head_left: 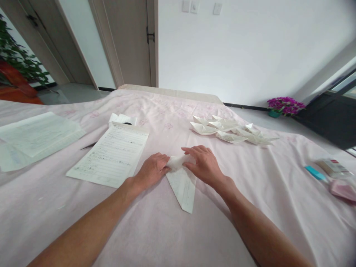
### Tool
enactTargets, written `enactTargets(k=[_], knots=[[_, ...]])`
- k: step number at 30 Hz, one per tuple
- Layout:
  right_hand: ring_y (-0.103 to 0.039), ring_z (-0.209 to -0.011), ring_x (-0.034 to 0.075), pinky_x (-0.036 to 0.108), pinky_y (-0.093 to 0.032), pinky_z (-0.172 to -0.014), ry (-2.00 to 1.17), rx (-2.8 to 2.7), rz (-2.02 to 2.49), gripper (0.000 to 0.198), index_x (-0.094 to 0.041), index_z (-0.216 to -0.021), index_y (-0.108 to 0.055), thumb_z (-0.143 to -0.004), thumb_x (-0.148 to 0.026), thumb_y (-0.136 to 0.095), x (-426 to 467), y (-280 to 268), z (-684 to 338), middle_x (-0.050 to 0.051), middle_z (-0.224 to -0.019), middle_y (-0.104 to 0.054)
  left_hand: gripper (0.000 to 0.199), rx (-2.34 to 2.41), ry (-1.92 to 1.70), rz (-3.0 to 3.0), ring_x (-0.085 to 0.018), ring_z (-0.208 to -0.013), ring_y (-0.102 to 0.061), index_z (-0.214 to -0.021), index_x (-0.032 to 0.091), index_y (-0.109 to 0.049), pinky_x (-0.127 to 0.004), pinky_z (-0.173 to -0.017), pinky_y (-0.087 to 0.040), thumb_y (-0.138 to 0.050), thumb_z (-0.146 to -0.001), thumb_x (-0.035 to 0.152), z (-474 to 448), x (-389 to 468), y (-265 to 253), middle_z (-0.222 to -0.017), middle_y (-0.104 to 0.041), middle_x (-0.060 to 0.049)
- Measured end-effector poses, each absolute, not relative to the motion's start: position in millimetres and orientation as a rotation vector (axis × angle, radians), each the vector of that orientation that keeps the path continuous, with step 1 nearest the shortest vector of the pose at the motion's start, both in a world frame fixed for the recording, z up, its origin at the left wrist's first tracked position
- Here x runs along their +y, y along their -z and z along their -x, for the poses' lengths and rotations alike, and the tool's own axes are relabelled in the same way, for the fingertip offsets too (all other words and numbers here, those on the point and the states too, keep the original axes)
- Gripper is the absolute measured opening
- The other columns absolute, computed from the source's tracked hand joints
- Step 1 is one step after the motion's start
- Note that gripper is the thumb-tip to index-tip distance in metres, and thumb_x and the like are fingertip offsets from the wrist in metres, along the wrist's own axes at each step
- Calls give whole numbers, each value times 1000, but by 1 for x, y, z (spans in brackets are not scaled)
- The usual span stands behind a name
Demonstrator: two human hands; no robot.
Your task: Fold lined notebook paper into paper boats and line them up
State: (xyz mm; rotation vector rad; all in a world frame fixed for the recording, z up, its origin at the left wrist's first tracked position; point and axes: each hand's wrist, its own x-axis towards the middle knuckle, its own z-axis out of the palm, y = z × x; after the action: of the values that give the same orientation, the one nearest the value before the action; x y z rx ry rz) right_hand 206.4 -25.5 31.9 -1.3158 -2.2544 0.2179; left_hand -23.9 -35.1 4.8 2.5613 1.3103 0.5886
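Note:
A partly folded sheet of paper (182,187) lies on the bed in front of me, its narrow end pointing toward me. My left hand (154,168) pinches the paper's far left corner between thumb and fingers. At the far right corner is my right hand (203,163), its thumb on the paper and its index finger raised and apart from the thumb. To the left lies a written, lined sheet (111,154), with the dark tip of a tool (89,145) sticking out from under it. Several folded paper boats (230,129) stand in a group beyond my right hand.
More written sheets (36,137) lie at the far left. A blue item (315,172), a small pack (335,167) and a pink item (343,190) are at the right. The pink flowered bedspread (167,107) has wrinkles. Purple flowers (286,105) stand on the floor.

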Motion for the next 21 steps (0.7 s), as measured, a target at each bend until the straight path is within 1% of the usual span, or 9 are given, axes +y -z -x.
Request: enactTargets(k=[3, 5, 7, 10, 13, 15, 16, 19, 21], knots=[[-60, -81, 18, 31, -37, -78, -202, -2388, 1318, 4, -23, -87, -68, -84, -23, -65, -33, -36, -200, 1, -81, -70, 12, 1372, -618, -2529, -20, -84, -55, -92, 19, -62, -31, -74, -41, -66, -87, 29, 24, -40, -5, -87, -64, -2], [-58, -73, 17, 28, -35, -71, -202, -2374, 1417, 16, -20, -71, -62, -85, -25, -64, -35, -32, -198, 0, -71, -66, 22, 1475, -641, -2447, -21, -88, -55, -99, 20, -62, -33, -77, -42, -71, -83, 33, 26, -47, -5, -93, -64, -3], [-57, -68, 15, 27, -33, -64, -241, -2328, 1514, 22, -19, -65, -58, -84, -27, -66, -33, -26, -200, 0, -67, -63, 23, 1567, -656, -2381, -22, -91, -56, -99, 21, -63, -34, -80, -42, -72, -81, 33, 29, -54, -5, -96, -64, -2], [-57, -67, 14, 25, -33, -62, -366, -2305, 1522, 19, -20, -65, -60, -82, -26, -67, -28, -23, -207, -1, -69, -63, 19, 1668, -654, -2309, -21, -91, -56, -97, 22, -65, -34, -82, -42, -72, -82, 32, 28, -59, -5, -96, -65, -2], [-58, -72, 15, 25, -37, -67, -389, -2340, 1447, 14, -20, -68, -63, -81, -22, -66, -24, -29, -210, 0, -73, -66, 17, 1711, -613, -2308, -21, -91, -57, -95, 22, -65, -34, -82, -41, -70, -83, 32, 23, -60, -7, -95, -65, -2], [-60, -79, 17, 26, -39, -72, -353, -2348, 1381, 4, -21, -76, -68, -80, -21, -68, -24, -36, -208, 1, -80, -69, 15, 1719, -585, -2339, -22, -91, -57, -95, 23, -65, -35, -81, -40, -68, -84, 33, 20, -60, -9, -93, -65, -2], [-60, -82, 18, 27, -40, -75, -332, -2343, 1342, 6, -22, -86, -70, -80, -21, -69, -24, -39, -205, 1, -85, -70, 15, 1720, -579, -2355, -22, -91, -57, -94, 23, -65, -35, -80, -40, -67, -85, 34, 19, -60, -9, -92, -65, -2], [-61, -89, 20, 31, -42, -82, -292, -2304, 1262, 36, -25, -115, -67, -80, -23, -71, -26, -43, -194, 2, -97, -72, 14, 1714, -600, -2388, -22, -88, -57, -94, 22, -66, -35, -77, -39, -66, -86, 34, 18, -60, -9, -90, -65, -3], [-61, -87, 19, 32, -43, -82, -310, -2295, 1236, 31, -25, -113, -68, -82, -21, -68, -28, -40, -188, 2, -96, -72, 14, 1698, -636, -2385, -22, -88, -58, -94, 22, -66, -36, -77, -39, -67, -85, 33, 19, -61, -8, -90, -65, -3]])
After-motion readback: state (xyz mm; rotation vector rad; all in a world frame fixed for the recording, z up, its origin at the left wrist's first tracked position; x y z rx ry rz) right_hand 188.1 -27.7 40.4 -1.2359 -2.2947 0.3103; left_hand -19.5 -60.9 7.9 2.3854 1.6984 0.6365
